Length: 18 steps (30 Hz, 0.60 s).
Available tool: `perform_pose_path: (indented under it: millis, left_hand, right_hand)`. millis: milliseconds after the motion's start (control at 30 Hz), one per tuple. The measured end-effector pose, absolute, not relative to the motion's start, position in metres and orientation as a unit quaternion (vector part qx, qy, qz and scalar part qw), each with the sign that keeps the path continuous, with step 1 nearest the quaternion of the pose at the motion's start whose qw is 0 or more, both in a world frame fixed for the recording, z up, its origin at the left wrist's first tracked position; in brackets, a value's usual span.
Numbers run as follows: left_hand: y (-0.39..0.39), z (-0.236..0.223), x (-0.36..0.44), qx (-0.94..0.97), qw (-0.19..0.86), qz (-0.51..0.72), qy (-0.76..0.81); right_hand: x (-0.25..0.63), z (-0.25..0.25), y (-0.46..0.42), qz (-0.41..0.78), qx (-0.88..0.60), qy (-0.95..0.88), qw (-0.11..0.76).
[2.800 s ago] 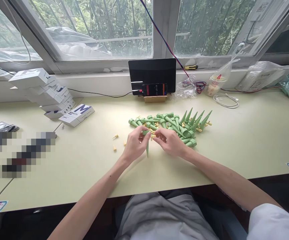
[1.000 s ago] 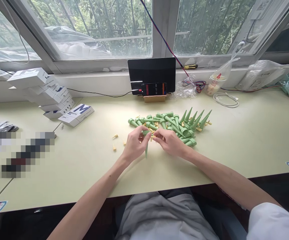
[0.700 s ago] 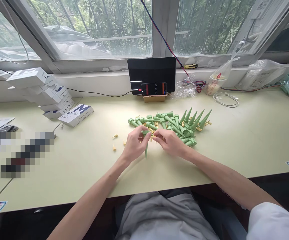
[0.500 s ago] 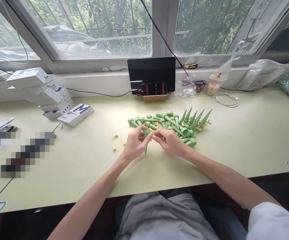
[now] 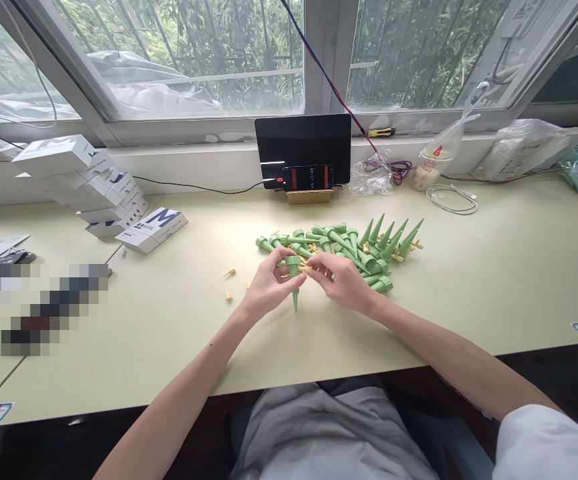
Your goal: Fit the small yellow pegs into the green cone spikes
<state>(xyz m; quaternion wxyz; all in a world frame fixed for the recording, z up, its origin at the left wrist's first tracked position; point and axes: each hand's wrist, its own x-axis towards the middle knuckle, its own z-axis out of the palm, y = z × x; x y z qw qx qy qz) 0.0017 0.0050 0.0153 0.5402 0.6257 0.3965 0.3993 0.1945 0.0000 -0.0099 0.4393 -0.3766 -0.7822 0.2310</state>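
My left hand (image 5: 269, 283) grips a green plastic plant watering spike (image 5: 293, 267), its ribbed cap up and its pointed tip down above the table. Close against its right side, the fingertips of my right hand (image 5: 341, 280) pinch a small yellow nozzle (image 5: 305, 269). Whether that nozzle is seated in the spike I cannot tell. Behind both hands lies a heap of green spikes (image 5: 351, 247), with small yellow pieces among them. Several spikes at its right point upward, with yellow nozzles (image 5: 399, 257) at their lower ends.
Loose yellow nozzles (image 5: 229, 295) lie left of my left hand. A phone (image 5: 309, 177) leans on a black panel (image 5: 301, 140) at the back. White boxes (image 5: 113, 193) are stacked at left. A bagged cup (image 5: 431, 167) and a coiled white cable (image 5: 451, 199) are at back right.
The held spike has shifted slightly right and up, and more of its body shows. My left fingers have moved around it. My right hand stays nearly in place with the nozzle.
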Motion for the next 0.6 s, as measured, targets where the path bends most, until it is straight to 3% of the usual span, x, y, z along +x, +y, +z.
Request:
perform_pose_path:
  millis: [600]
  left_hand:
    - [0.0017, 0.0174, 0.0037, 0.655, 0.506, 0.377, 0.416]
  right_hand:
    - [0.1966, -0.0125, 0.0009, 0.247, -0.396, -0.784, 0.409]
